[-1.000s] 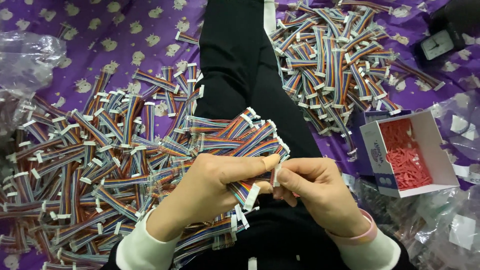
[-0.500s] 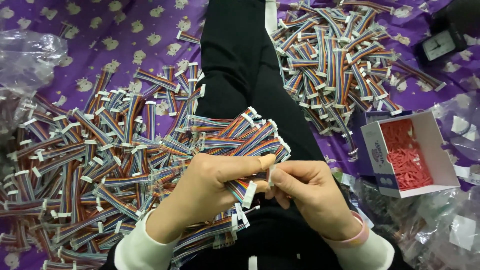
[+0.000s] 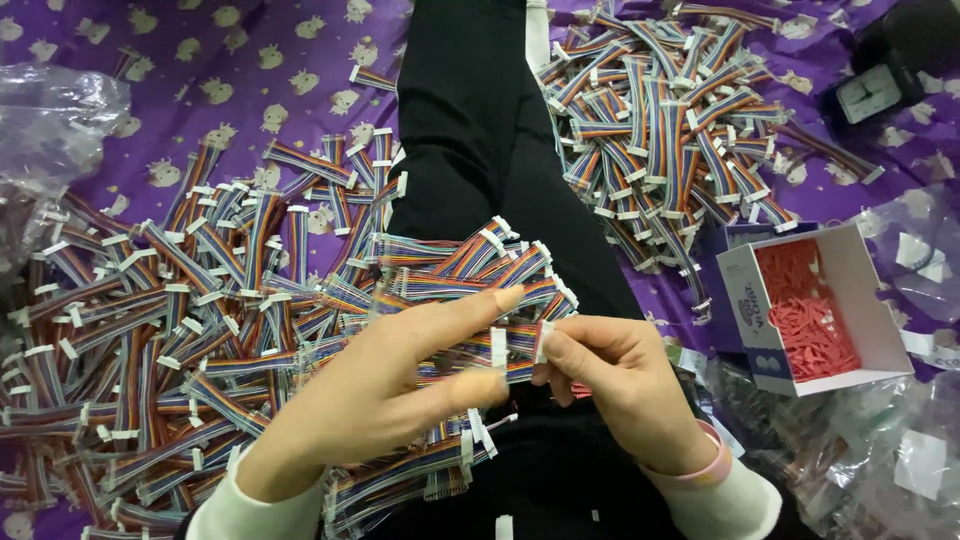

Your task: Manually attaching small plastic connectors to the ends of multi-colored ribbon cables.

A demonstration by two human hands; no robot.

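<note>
Both hands were working right over the lap. The left hand [image 3: 375,400] had its fingers stretched out loosely, thumb and forefinger closed on a short rainbow ribbon cable [image 3: 515,350] by its white connector end. The right hand [image 3: 615,385] was curled tight, pinching the other white end of that same cable between thumb and fingertips. So the cable sat in the middle, near the camera, stretched between the two hands, just above a small stack of cables [image 3: 470,270] lying on the black trousers [image 3: 470,120].

Stuff everywhere around it, honestly. Big pile of cables [image 3: 150,340] spread on the left over the purple patterned cloth [image 3: 250,60], another heap [image 3: 680,120] far right. An open white box of red bits [image 3: 810,310] sat right of the hands, with crinkly clear plastic bags [image 3: 55,110] at the far left. A small black clock [image 3: 870,95] was far right. The left hand hid part of the cable.
</note>
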